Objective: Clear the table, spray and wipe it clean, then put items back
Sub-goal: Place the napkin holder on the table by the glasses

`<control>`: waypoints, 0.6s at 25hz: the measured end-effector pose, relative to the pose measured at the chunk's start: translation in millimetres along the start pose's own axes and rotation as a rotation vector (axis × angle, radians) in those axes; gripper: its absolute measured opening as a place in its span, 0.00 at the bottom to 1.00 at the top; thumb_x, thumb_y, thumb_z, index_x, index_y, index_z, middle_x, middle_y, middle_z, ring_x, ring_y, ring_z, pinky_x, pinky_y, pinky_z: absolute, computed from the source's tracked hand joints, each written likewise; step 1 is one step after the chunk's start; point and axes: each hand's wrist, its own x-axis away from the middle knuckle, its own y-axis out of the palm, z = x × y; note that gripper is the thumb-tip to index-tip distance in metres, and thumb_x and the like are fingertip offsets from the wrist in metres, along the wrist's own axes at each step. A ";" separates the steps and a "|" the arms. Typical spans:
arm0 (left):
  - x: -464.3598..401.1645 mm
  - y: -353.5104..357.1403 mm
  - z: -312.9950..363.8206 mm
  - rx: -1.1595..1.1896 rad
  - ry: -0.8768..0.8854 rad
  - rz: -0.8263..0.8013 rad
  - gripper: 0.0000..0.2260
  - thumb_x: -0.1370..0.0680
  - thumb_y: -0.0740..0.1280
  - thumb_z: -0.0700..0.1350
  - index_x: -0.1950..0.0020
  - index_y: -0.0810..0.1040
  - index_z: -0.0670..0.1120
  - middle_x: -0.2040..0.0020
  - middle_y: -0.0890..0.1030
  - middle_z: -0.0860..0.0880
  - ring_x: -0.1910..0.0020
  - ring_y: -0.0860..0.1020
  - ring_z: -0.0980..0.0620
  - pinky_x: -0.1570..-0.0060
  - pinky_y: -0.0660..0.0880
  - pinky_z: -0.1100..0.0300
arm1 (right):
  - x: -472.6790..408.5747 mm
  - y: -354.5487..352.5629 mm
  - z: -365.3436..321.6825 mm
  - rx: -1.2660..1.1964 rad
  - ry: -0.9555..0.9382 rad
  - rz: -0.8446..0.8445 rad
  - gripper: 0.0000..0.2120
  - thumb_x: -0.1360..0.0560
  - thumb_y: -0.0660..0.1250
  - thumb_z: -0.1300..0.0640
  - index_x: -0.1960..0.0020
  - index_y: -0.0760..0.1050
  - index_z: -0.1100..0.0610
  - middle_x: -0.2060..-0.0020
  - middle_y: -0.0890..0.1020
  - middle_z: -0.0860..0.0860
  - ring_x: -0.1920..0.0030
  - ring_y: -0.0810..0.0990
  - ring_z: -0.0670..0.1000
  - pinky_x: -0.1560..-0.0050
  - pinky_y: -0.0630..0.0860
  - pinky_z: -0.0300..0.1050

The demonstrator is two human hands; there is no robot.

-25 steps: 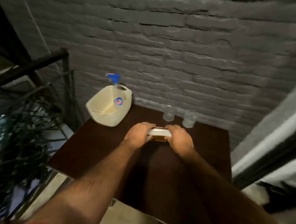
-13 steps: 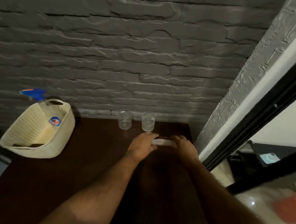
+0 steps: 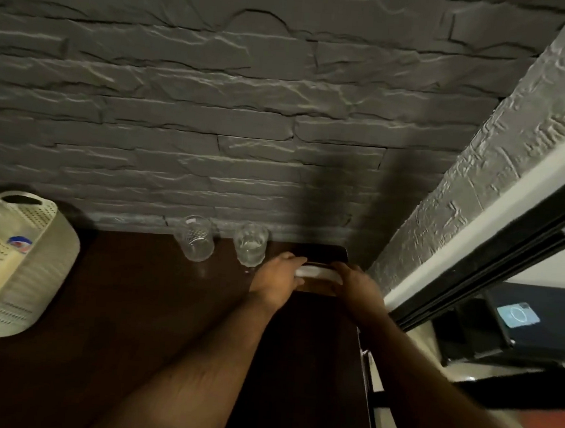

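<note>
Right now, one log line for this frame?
both hands: left hand and right hand grip small white-lidded container | place: table far right corner | glasses: untouched

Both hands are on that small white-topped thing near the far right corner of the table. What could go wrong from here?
The nearer glass stands right beside the left hand; a sideways nudge could tip it, and the second glass is close behind. The white-topped item sits near the table's right edge, so it might slide off if the right hand loses its grip.
</note>
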 end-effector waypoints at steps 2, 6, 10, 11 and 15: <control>-21.7 9.8 -1.7 -0.011 -0.038 0.004 0.24 0.24 0.70 0.47 0.28 0.71 0.53 0.33 0.74 0.49 0.37 0.75 0.48 0.38 0.71 0.56 | -25.3 2.4 10.5 -0.001 -0.022 -0.010 0.22 0.24 0.64 0.51 0.30 0.68 0.45 0.37 0.76 0.53 0.42 0.79 0.56 0.47 0.76 0.49; -59.5 27.0 -11.1 -0.008 -0.135 0.031 0.24 0.23 0.70 0.46 0.27 0.70 0.53 0.29 0.72 0.47 0.32 0.72 0.46 0.33 0.66 0.55 | -73.9 10.6 26.9 0.038 -0.052 -0.051 0.24 0.22 0.61 0.50 0.27 0.65 0.45 0.33 0.75 0.55 0.38 0.77 0.59 0.42 0.75 0.51; -86.0 34.5 -18.4 -0.026 -0.150 0.094 0.23 0.23 0.68 0.45 0.28 0.71 0.52 0.31 0.74 0.46 0.34 0.73 0.45 0.33 0.67 0.54 | -102.2 20.4 35.2 0.017 -0.088 -0.011 0.24 0.21 0.59 0.50 0.25 0.63 0.48 0.30 0.72 0.54 0.34 0.73 0.57 0.37 0.71 0.52; -90.1 35.5 -18.8 -0.026 -0.151 0.109 0.23 0.23 0.68 0.45 0.28 0.71 0.51 0.32 0.75 0.46 0.34 0.73 0.44 0.33 0.67 0.53 | -106.9 20.0 35.8 0.002 -0.097 0.006 0.24 0.21 0.60 0.50 0.26 0.63 0.49 0.31 0.72 0.54 0.34 0.73 0.57 0.36 0.70 0.52; -100.5 37.4 -19.9 -0.040 -0.170 0.138 0.23 0.23 0.69 0.45 0.28 0.71 0.52 0.32 0.75 0.47 0.34 0.73 0.45 0.31 0.67 0.54 | -117.7 16.2 37.5 -0.046 -0.114 0.056 0.24 0.23 0.65 0.50 0.28 0.67 0.49 0.33 0.75 0.53 0.34 0.73 0.56 0.37 0.71 0.51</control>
